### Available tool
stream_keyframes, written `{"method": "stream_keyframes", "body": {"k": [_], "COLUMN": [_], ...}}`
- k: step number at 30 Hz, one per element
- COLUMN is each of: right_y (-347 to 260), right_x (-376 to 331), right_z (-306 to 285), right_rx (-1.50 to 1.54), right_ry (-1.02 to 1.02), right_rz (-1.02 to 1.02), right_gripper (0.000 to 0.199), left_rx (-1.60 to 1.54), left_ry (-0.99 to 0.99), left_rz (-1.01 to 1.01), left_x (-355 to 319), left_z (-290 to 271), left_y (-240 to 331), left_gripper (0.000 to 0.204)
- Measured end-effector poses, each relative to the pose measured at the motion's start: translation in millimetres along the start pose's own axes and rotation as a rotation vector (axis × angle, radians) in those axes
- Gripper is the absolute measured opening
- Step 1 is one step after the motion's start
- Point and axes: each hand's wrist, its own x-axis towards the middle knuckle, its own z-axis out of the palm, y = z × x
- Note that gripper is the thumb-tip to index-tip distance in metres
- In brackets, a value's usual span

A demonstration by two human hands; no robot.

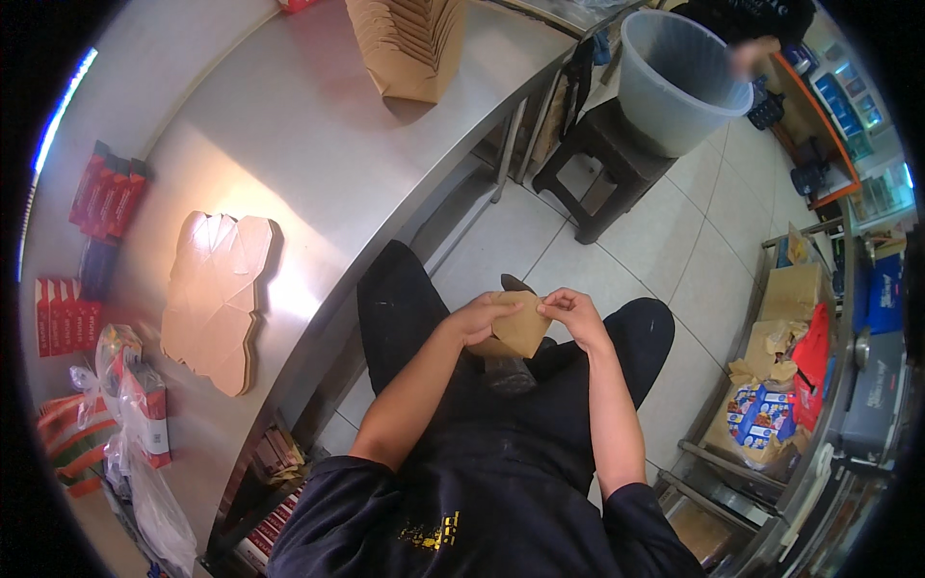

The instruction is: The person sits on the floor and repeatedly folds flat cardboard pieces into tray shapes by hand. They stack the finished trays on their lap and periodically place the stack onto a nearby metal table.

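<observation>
Over my lap I hold a small brown cardboard food box (pixel 520 328), partly folded. My left hand (pixel 476 321) grips its left side, with the thumb across the top. At its right edge, the fingers of my right hand (pixel 575 316) pinch the card near a corner. On the steel table to my left lies a stack of flat brown cardboard blanks (pixel 214 303). Farther back on that table, a row of folded brown boxes (pixel 409 48) is nested one in another. The underside of the box in my hands is hidden.
The steel table (pixel 318 125) curves along my left, with red boxes (pixel 108 193) and plastic bags (pixel 145 491) at its far side. A translucent tub (pixel 674 111) stands on a dark stool (pixel 607 154) ahead; another person is beside it. Shelves with cartons (pixel 792 292) line the right.
</observation>
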Motion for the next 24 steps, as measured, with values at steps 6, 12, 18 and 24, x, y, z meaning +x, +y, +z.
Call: {"method": "stream_keyframes", "body": {"k": [6, 12, 18, 24], "right_y": [2, 2, -1, -13], "right_x": [8, 11, 11, 4], "right_z": [-1, 18, 11, 30], "right_rx": [-0.212, 0.221, 0.317, 0.295], "right_ry": [0.035, 0.165, -0.035, -0.162], "right_rz": [-0.053, 0.179, 0.202, 0.106], "right_gripper": [0.020, 0.042, 0.063, 0.064], "left_rx": [0.019, -0.075, 0.093, -0.025], "left_ry": [-0.052, -0.041, -0.313, -0.375], "left_rz": [0.016, 0.057, -0.038, -0.077], "left_x": [1, -3, -4, 5], "left_z": [0, 4, -1, -17], "left_y": [10, 22, 19, 3], "left_gripper": [0.043, 0.041, 0.050, 0.068]}}
